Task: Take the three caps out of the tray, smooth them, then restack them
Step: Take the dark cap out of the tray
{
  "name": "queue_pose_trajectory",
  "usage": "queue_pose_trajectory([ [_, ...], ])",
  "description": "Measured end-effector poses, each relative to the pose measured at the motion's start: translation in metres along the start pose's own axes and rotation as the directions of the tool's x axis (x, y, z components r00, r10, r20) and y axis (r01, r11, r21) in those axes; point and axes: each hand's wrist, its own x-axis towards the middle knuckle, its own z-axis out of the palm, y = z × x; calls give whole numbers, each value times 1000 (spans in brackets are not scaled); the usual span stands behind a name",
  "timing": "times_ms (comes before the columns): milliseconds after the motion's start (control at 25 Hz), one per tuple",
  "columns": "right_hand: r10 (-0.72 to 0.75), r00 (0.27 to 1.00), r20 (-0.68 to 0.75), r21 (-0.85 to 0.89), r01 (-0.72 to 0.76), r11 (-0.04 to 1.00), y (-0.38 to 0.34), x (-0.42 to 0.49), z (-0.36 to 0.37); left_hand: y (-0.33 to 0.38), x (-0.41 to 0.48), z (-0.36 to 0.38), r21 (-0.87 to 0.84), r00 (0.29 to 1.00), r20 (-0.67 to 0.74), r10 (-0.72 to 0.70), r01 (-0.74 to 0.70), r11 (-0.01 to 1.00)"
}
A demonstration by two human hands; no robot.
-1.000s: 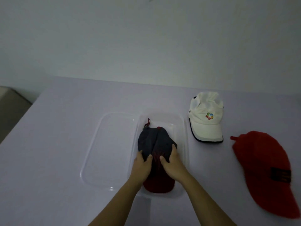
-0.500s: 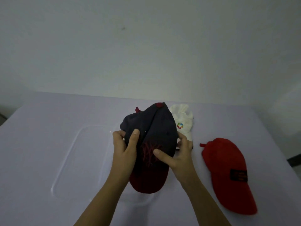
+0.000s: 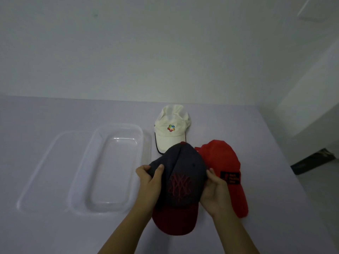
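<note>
I hold a dark navy cap (image 3: 183, 173) with a red brim and a red stitched logo above the table, brim toward me. My left hand (image 3: 149, 182) grips its left side, thumb on top. Its right side is gripped by my right hand (image 3: 213, 191). The clear plastic tray (image 3: 110, 210) lies to the left with nothing in it. A white cap (image 3: 171, 129) with a coloured logo rests on the table behind the navy cap. A red cap (image 3: 222, 158) with a black patch lies to the right, partly hidden by the navy cap and my right hand.
A clear lid (image 3: 42, 173) lies partly under the tray on its left. The pale table (image 3: 275, 208) ends at the wall behind and at an edge on the right, where a dark object (image 3: 313, 163) lies on the floor.
Both hands lifted the navy cap out of the tray and carried it right, in front of the red cap. The view swung right, leaving the tray at the left.
</note>
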Motion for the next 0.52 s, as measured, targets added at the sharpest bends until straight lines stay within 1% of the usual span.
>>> queue_pose_trajectory([
  [80,45,997,-63,-75,-50,996,11,5,-19,-15,5,6,5,995,-19,-99,99,995],
  [160,95,994,-52,-148,-102,984,17,10,-36,-25,12,10,-12,978,-60,-202,202,979],
  [200,153,987,-45,-214,-159,964,19,9,-39,-29,16,11,-18,969,-73,-237,236,972],
  [280,253,966,-51,-365,-254,895,24,6,-41,-33,24,14,-5,968,-67,-242,243,970],
  [320,273,959,-69,-398,-278,874,27,5,-41,-32,25,16,6,971,-63,-232,233,973],
  [400,217,963,-158,-405,-264,876,31,4,-33,-29,27,20,-2,976,-79,-202,203,979],
  [480,105,961,-255,-436,-211,875,31,3,-20,-29,26,24,-37,961,-138,-239,237,971],
  [520,59,956,-288,-475,-196,858,31,0,-13,-32,29,23,-65,952,-160,-262,254,965],
])
